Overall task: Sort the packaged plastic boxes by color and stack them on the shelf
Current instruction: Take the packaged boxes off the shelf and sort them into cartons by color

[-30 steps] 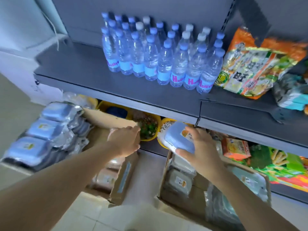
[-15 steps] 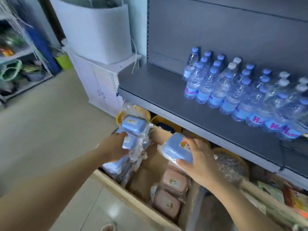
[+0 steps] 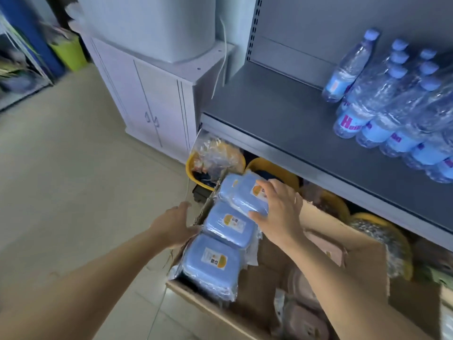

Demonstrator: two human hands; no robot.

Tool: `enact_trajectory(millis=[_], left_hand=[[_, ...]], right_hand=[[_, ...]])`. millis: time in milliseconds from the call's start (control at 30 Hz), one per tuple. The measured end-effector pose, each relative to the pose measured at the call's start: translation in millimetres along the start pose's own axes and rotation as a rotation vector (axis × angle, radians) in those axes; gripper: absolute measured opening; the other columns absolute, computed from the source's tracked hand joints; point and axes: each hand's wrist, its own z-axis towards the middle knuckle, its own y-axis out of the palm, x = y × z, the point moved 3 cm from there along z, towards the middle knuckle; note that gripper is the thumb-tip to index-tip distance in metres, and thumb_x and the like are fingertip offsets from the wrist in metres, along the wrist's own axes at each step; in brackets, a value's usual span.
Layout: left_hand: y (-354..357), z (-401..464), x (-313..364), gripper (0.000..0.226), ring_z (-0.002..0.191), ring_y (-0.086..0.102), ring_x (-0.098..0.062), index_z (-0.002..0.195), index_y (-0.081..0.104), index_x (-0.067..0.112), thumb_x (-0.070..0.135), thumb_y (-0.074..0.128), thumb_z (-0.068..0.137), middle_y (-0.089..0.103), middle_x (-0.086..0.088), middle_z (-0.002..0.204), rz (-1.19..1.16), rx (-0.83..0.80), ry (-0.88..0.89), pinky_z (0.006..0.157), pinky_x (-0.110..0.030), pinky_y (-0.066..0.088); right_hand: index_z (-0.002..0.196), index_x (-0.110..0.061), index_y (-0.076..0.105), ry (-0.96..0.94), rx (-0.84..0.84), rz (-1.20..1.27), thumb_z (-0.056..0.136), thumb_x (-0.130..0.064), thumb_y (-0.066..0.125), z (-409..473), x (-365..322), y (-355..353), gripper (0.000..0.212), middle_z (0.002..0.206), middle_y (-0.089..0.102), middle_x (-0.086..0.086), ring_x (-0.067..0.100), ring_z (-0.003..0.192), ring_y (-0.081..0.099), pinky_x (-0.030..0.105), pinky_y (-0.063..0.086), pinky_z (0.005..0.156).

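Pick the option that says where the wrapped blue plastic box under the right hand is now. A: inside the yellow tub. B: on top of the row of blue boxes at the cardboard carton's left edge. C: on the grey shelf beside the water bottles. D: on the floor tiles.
B: the right hand holds the wrapped blue plastic box on the row of blue boxes at the carton's edge.

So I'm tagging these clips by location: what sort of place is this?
Most likely a small shop or its stockroom: a grey metal retail shelf holding labelled water bottles, and a cardboard carton of wrapped blue boxes being unpacked.
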Motion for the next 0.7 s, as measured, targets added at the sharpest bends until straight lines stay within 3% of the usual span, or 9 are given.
enact_trajectory(millis=[100,267,367,433,600,700], left_hand=[[14,26,3,0.072,0.123,0.048,-0.027,0.145,0.024,0.014,0.045,0.057,0.089,0.047,-0.011,0.138,-0.06,-0.004,0.015,0.098,-0.035,0.04],[37,53,11,0.072,0.122,0.048,-0.028,0.141,0.026,0.012,0.048,0.059,0.087,0.045,-0.011,0.139,-0.151,0.008,0.009,0.093,-0.035,0.041],[48,59,12,0.067,0.111,0.054,-0.027,0.134,0.033,0.014,0.052,0.06,0.085,0.053,-0.008,0.128,-0.127,0.02,-0.003,0.077,-0.03,0.037],[52,60,11,0.067,0.105,0.056,-0.026,0.131,0.034,0.017,0.055,0.061,0.083,0.056,-0.006,0.122,-0.124,0.044,-0.011,0.074,-0.03,0.037],[54,60,9,0.071,0.107,0.056,-0.027,0.135,0.031,0.02,0.055,0.063,0.081,0.056,-0.006,0.123,-0.183,0.08,-0.002,0.083,-0.038,0.046],[55,59,10,0.072,0.109,0.055,-0.028,0.136,0.03,0.021,0.055,0.062,0.081,0.055,-0.006,0.125,-0.187,0.075,-0.009,0.088,-0.042,0.047]], right_hand=[[0.136,-0.028,0.044,-0.027,-0.005,-0.015,0.076,-0.042,0.072,35,-5,22,0.068,0.129,0.049,0.0,0.028,0.122,0.042,0.049,0.033,0.102],[0.14,-0.027,0.041,-0.058,-0.019,-0.054,0.082,-0.045,0.067,60,-6,48,0.067,0.138,0.042,0.002,0.028,0.127,0.036,0.041,0.027,0.104],[0.145,-0.032,0.03,-0.051,-0.073,-0.083,0.089,-0.048,0.054,57,-4,53,0.063,0.155,0.015,0.004,0.028,0.141,0.013,0.05,0.011,0.114],[0.146,-0.037,0.025,-0.017,-0.105,-0.097,0.094,-0.046,0.045,53,0,51,0.056,0.157,-0.001,0.004,0.028,0.143,0.001,0.054,0.004,0.114],[0.147,-0.029,0.028,-0.133,-0.1,-0.146,0.094,-0.037,0.051,49,2,58,0.059,0.15,0.025,0.01,0.034,0.134,0.026,0.053,0.026,0.108],[0.146,-0.027,0.031,-0.151,-0.081,-0.198,0.091,-0.04,0.055,47,1,64,0.061,0.148,0.032,0.013,0.036,0.131,0.032,0.055,0.029,0.105]])
